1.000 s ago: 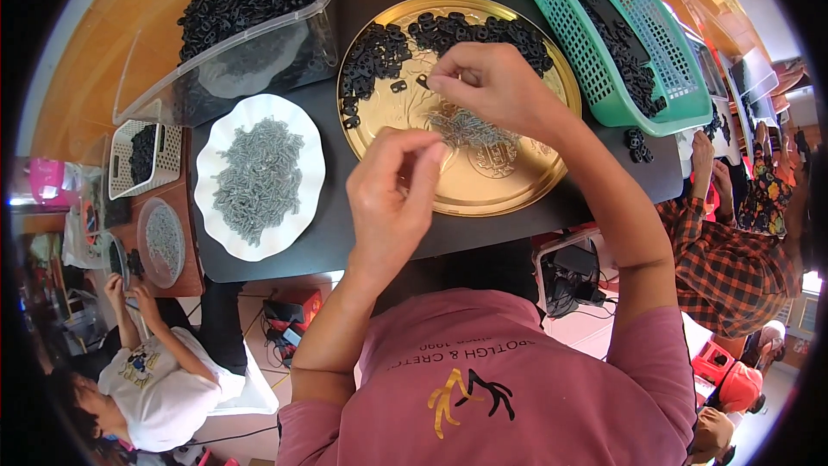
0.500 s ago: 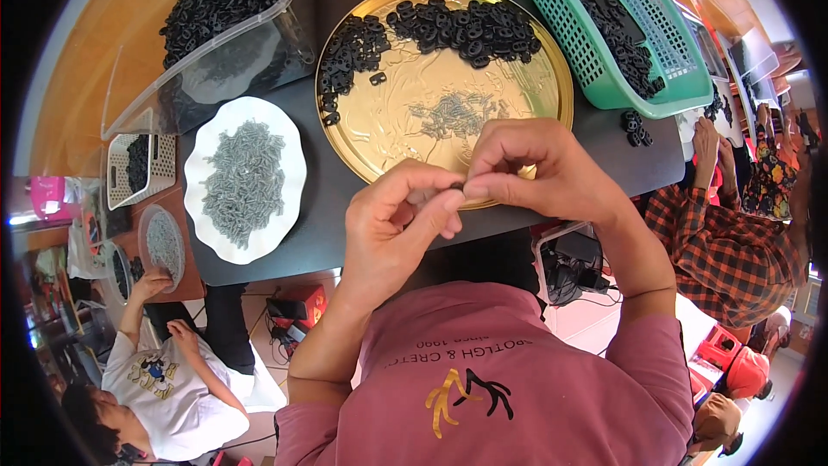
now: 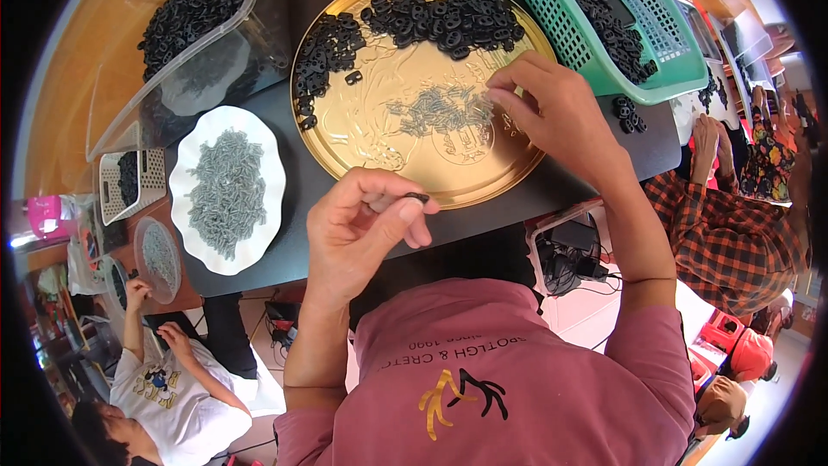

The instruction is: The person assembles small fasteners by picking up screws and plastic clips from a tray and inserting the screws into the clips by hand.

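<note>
My left hand (image 3: 366, 229) is closed in front of the tray, pinching a small black plastic piece (image 3: 417, 197) between thumb and fingertips. Over the right side of the round gold tray (image 3: 362, 125) is my right hand (image 3: 552, 112). Its thumb and forefinger are drawn together at the edge of a loose heap of thin grey metal springs (image 3: 442, 110); whatever lies between those tips is too small to make out. Black plastic pieces with holes (image 3: 453, 26) are heaped along the tray's far and left rim.
A white scalloped plate (image 3: 274, 181) of springs stands left of the tray. Behind it is a clear bin (image 3: 250, 13) of black pieces; a green basket (image 3: 673, 91) with more is at the far right. Co-workers sit at left (image 3: 185, 397) and right (image 3: 716, 242).
My hands have come apart. The right went up and away to the springs on the tray; the left shifted slightly left, keeping the black piece.
</note>
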`<state>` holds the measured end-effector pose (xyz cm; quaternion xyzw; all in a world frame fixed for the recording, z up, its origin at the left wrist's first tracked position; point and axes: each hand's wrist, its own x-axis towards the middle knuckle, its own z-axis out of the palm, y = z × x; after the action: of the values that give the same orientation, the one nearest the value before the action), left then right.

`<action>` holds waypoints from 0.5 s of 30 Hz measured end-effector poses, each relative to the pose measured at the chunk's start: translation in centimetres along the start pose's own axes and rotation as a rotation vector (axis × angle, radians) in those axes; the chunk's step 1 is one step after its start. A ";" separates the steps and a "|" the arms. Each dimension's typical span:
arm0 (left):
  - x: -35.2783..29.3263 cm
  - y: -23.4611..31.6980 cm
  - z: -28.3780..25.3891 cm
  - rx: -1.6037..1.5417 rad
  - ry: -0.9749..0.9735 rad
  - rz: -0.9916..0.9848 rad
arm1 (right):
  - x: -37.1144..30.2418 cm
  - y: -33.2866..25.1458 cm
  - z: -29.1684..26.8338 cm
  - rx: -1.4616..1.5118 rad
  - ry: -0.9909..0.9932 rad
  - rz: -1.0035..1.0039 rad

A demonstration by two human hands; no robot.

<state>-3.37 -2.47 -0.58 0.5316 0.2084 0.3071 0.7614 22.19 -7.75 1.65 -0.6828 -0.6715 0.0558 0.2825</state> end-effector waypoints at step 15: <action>1.2 -0.4 0.1 0.018 0.128 0.046 | 1.7 1.3 0.3 -0.057 -0.153 -0.115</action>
<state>-2.38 -1.82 -0.89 0.5221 0.2474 0.3560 0.7345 23.36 -6.00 1.27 -0.6447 -0.7304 0.0726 0.2135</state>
